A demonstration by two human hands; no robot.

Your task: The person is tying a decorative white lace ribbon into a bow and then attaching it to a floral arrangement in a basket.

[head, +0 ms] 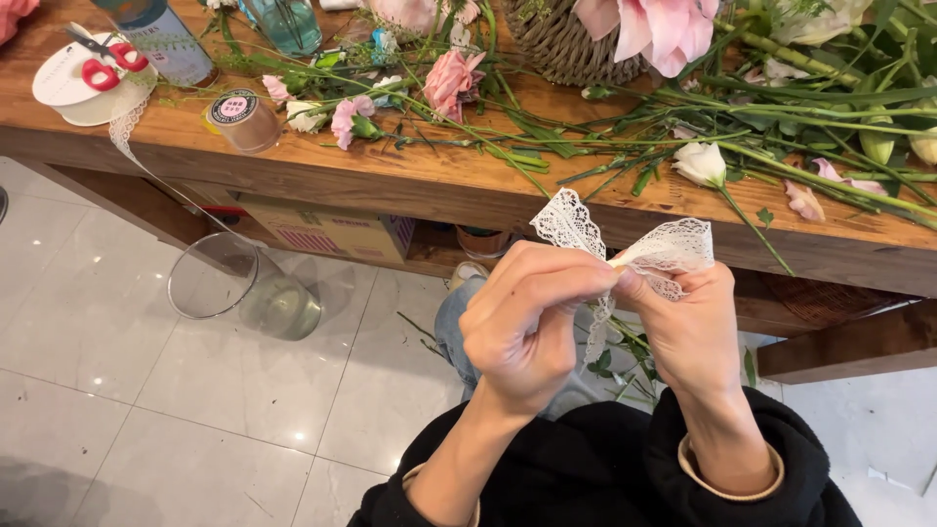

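Both of my hands are raised in front of the wooden table's front edge, pinching a strip of white lace ribbon. My left hand grips the middle of the lace with thumb and fingers, and a loop stands up above it. My right hand pinches the same spot from the right, with a second loop fanning out above its fingers. A tail of lace hangs down between the two hands. Black sleeves cover both forearms.
Cut flowers lie across the table: pink carnations, a white rose, many green stems. A wicker basket stands at the back. At the left sit a lace spool with red scissors, bottles and a small jar. A clear glass vase stands on the tiled floor.
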